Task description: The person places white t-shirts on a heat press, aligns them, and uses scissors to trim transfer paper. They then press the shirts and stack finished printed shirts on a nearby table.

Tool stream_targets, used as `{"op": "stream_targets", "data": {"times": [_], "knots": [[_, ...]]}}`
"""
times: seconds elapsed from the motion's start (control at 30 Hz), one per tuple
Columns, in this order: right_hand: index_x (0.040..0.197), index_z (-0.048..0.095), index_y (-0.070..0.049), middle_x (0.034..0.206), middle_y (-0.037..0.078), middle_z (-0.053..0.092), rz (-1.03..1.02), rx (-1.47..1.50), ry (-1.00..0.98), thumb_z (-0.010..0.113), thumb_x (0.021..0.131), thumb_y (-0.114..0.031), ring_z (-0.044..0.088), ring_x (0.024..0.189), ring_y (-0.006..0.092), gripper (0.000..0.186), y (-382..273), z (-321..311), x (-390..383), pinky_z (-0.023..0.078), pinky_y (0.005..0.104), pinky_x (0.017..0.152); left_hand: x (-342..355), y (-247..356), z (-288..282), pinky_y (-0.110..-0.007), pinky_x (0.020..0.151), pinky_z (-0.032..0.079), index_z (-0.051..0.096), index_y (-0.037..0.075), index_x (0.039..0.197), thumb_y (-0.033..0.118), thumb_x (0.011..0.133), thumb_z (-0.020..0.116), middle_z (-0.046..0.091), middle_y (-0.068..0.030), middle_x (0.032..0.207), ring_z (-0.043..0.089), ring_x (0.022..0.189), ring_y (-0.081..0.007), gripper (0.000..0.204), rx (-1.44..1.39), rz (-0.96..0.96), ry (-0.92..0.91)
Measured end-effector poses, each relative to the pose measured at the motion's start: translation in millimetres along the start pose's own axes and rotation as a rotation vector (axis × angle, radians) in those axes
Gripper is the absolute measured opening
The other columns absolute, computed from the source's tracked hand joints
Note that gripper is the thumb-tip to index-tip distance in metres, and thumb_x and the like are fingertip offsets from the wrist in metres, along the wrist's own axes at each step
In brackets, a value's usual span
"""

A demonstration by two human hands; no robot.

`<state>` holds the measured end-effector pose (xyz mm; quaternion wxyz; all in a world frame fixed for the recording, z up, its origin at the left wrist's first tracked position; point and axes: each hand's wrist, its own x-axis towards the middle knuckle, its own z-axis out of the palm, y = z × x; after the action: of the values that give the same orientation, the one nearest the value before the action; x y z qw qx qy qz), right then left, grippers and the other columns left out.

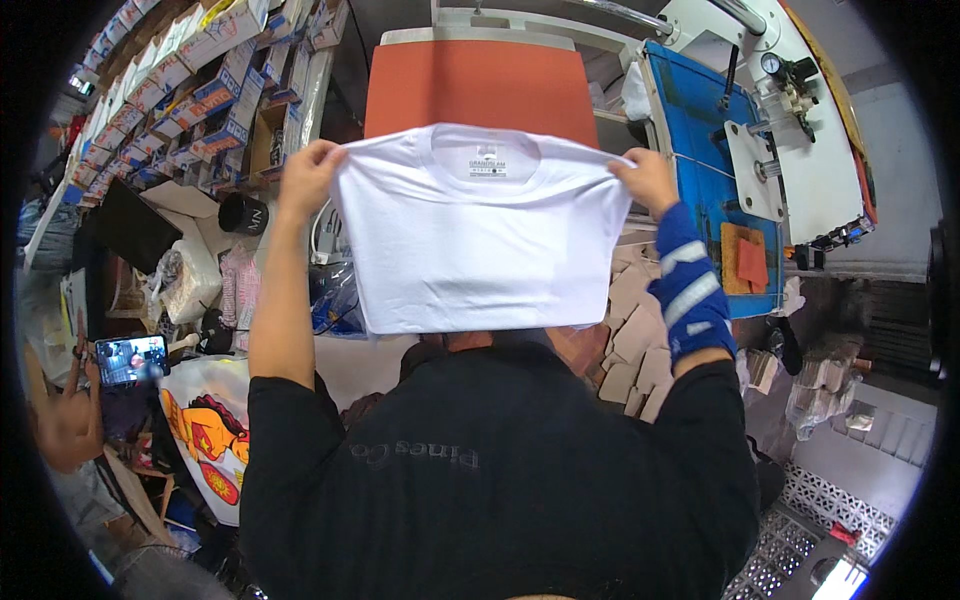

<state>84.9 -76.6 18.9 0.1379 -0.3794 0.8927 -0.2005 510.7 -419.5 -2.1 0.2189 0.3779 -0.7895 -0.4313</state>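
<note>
A white T-shirt (470, 250) is stretched between my two hands, its neckline toward the far side and a printed label inside the collar. My left hand (311, 178) pinches the shirt at its left shoulder. At the right shoulder, my right hand (647, 181) grips the cloth in the same way; a blue sleeve with pale stripes covers that forearm. Just beyond the collar lies a flat orange-red pad (480, 90) on a press bed, and the shirt's upper edge overlaps its near edge in view.
Stacked cardboard boxes (190, 90) fill the shelves at far left. On the right stands a blue machine platen (705, 140) with a pressure gauge (771, 63). Pieces of cardboard (635, 335) lie below it. At lower left another person's hand is near a phone (132, 360).
</note>
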Motion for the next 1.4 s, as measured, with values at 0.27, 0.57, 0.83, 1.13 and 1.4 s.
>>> {"op": "stream_targets", "data": {"times": [0.27,0.57,0.83,1.13,1.4], "knots": [[0.082,0.060,0.000,0.070,0.007,0.059,-0.313,0.220,0.041,0.076,0.082,-0.013,0.057,0.072,0.0159,0.020,-27,-124,-74,0.047,0.0318,0.070,-41,62,-88,-0.022,0.071,0.045,0.061,0.003,0.093,0.009,0.088,0.076,0.062,0.0032,0.082,0.056,0.079,-0.0056,0.017,-0.170,0.066,-0.178],[0.090,0.062,0.001,0.083,0.005,0.065,-0.166,0.422,-0.070,0.068,0.082,0.005,0.062,0.075,0.0150,0.011,-8,-128,-115,0.052,0.0294,0.073,-72,101,-117,-0.028,0.079,0.051,0.072,-0.002,0.094,-0.003,0.076,0.078,0.069,-0.0053,0.083,0.064,0.083,-0.0127,0.018,-0.001,0.119,-0.170],[0.085,0.060,0.000,0.077,0.006,0.061,-0.146,0.202,0.138,0.064,0.074,0.014,0.060,0.074,0.0151,0.019,-26,-121,-121,0.051,0.0289,0.071,-97,102,-119,-0.028,0.080,0.053,0.067,-0.001,0.093,-0.014,0.073,0.070,0.068,-0.0040,0.090,0.064,0.084,-0.0136,0.024,-0.091,0.048,-0.034],[0.101,0.070,0.005,0.089,0.006,0.064,-0.256,0.335,0.257,0.062,0.087,0.010,0.061,0.083,0.0139,0.017,-11,-157,-147,0.049,0.0260,0.078,-110,124,-130,-0.036,0.097,0.048,0.069,-0.003,0.096,-0.002,0.087,0.068,0.072,-0.0131,0.107,0.068,0.098,-0.0239,0.010,0.005,0.179,0.115],[0.106,0.072,0.004,0.092,0.007,0.072,-0.170,0.190,0.311,0.061,0.098,-0.007,0.064,0.084,0.0126,0.017,-32,-223,-79,0.050,0.0258,0.077,-25,118,-157,-0.027,0.090,0.049,0.069,-0.004,0.108,0.022,0.095,0.074,0.073,-0.0097,0.106,0.064,0.098,-0.0133,0.030,-0.117,0.139,0.276]]}}
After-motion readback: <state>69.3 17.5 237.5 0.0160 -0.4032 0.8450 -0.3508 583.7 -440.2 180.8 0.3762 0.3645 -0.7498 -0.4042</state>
